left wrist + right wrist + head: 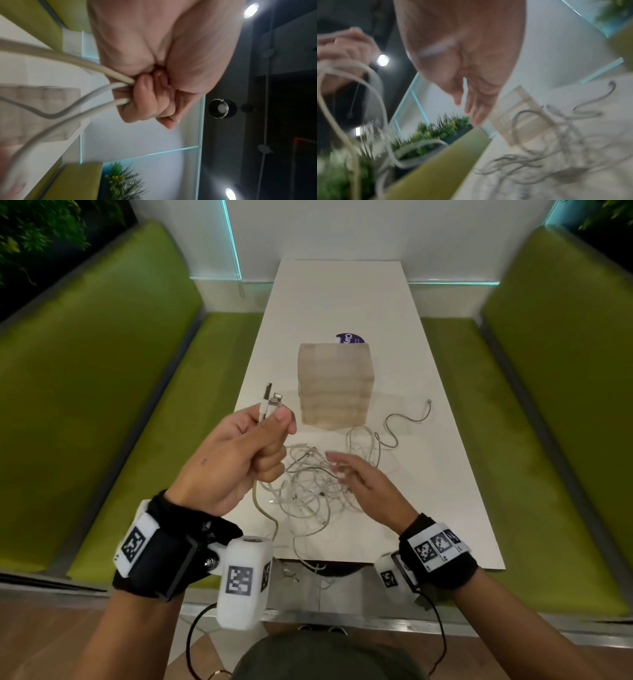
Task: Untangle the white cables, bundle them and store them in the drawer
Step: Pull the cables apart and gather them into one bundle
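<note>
A tangle of white cables (315, 484) lies on the white table (342, 302), some strands trailing over the near edge. My left hand (246, 446) is raised above the table's left side, fist curled round a few cable ends (270, 402) whose plugs stick up above the thumb. The left wrist view shows three strands (102, 86) running into the closed fingers (145, 102). My right hand (356, 477) hovers over the tangle with fingers straight and spread, holding nothing; the right wrist view of this hand (467, 102) is blurred. A small pale wooden drawer box (334, 386) stands behind the tangle.
A purple-and-white round label (349, 338) peeks out behind the box. One cable end (428, 402) snakes out to the right of the box. Green upholstered benches (120, 405) flank the table on both sides, with a white wall at the far end.
</note>
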